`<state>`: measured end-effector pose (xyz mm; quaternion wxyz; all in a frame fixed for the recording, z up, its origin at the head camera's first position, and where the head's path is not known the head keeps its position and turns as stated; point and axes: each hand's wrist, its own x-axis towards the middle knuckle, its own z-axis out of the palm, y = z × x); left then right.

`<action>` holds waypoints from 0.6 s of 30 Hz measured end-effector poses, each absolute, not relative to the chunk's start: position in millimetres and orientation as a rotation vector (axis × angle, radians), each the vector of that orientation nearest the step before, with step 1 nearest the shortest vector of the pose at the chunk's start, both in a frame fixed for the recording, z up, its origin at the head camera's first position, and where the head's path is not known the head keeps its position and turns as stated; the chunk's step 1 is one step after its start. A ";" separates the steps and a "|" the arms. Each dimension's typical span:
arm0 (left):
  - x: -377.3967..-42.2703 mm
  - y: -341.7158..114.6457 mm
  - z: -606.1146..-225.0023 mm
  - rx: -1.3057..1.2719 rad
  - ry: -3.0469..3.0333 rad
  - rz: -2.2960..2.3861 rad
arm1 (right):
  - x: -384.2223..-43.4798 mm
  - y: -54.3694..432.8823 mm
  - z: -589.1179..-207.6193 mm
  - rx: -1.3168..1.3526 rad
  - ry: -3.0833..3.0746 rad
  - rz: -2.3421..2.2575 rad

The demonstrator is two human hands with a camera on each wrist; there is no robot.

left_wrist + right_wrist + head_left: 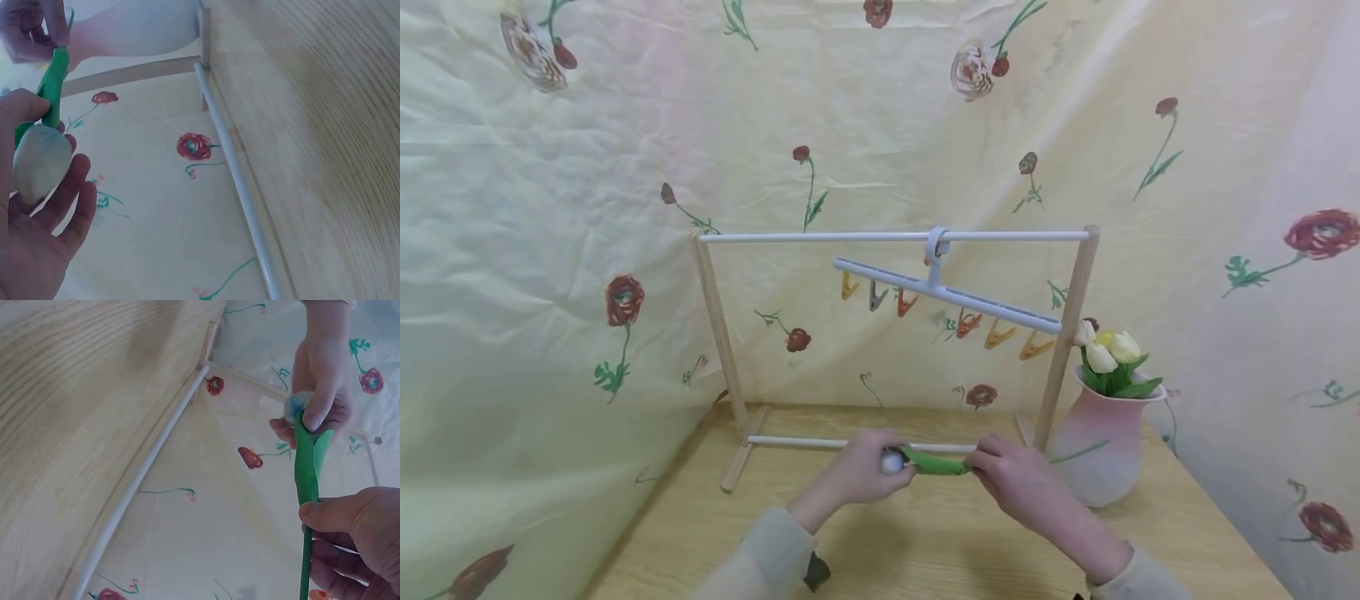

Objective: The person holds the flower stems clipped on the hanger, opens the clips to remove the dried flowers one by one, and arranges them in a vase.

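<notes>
An artificial tulip (936, 463) with a pale bluish-white bud and green leaves is held sideways above the table, between both hands. My left hand (867, 468) grips it at the base of the bud, thumb on the green leaf (56, 81). In the left wrist view the bud (42, 164) sits between thumb and fingers. My right hand (1017, 485) pinches the green stem just below the leaves, thumb against forefinger. In the right wrist view, the stem (306, 562) runs down past the fingers of that hand.
Behind the hands stands a wooden rack with a white top bar (820, 237). From it hangs a tilted pale-blue hanger (887, 273) with several coloured clips. A pink-and-white vase (1097, 442) of tulips stands right. A dark object (817, 572) shows beside the left sleeve.
</notes>
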<state>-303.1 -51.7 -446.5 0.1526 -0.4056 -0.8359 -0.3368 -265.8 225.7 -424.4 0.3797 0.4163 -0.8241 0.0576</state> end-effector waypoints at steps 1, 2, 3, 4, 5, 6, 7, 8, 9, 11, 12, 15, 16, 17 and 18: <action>-304.1 -51.2 -446.6 -1.150 -2.389 -1.029 | -266.0 226.6 -423.2 1.057 -2.094 0.152; -305.0 -50.8 -446.7 -1.133 -2.384 -1.087 | -266.7 227.5 -421.9 1.054 -2.081 0.162; -305.8 -50.5 -446.8 -1.104 -2.384 -1.141 | -267.6 228.3 -420.6 1.051 -2.065 0.173; -306.6 -50.2 -446.7 -1.068 -2.388 -1.194 | -268.6 229.4 -419.0 1.048 -2.045 0.182; -307.0 -49.9 -446.7 -1.028 -2.390 -1.255 | -269.9 230.6 -417.4 1.046 -2.018 0.195; -307.6 -49.7 -447.0 -0.982 -2.393 -1.309 | -271.3 231.7 -415.5 1.048 -1.993 0.206; -308.1 -49.4 -447.7 -0.943 -2.387 -1.365 | -272.2 233.1 -413.3 1.056 -1.969 0.222; -308.6 -49.2 -448.7 -0.908 -2.381 -1.412 | -273.3 234.6 -410.8 1.066 -1.943 0.235; -309.1 -48.8 -450.4 -0.877 -2.371 -1.449 | -274.1 236.3 -407.9 1.075 -1.920 0.245; -310.3 -47.4 -453.7 -0.846 -2.346 -1.501 | -275.6 240.4 -401.7 1.092 -1.871 0.261; -311.2 -46.2 -455.6 -0.840 -2.330 -1.517 | -275.4 242.4 -397.9 1.091 -1.856 0.263; -314.6 -41.2 -462.2 -0.841 -2.290 -1.537 | -272.3 249.9 -385.1 1.045 -1.831 0.254; -315.3 -38.5 -463.2 -0.836 -2.287 -1.545 | -270.7 253.0 -380.6 1.020 -1.830 0.249; -315.8 -35.7 -464.1 -0.833 -2.282 -1.553 | -268.9 256.2 -375.7 1.000 -1.829 0.248; -316.2 -32.8 -464.9 -0.829 -2.278 -1.562 | -268.0 259.5 -371.7 0.981 -1.821 0.255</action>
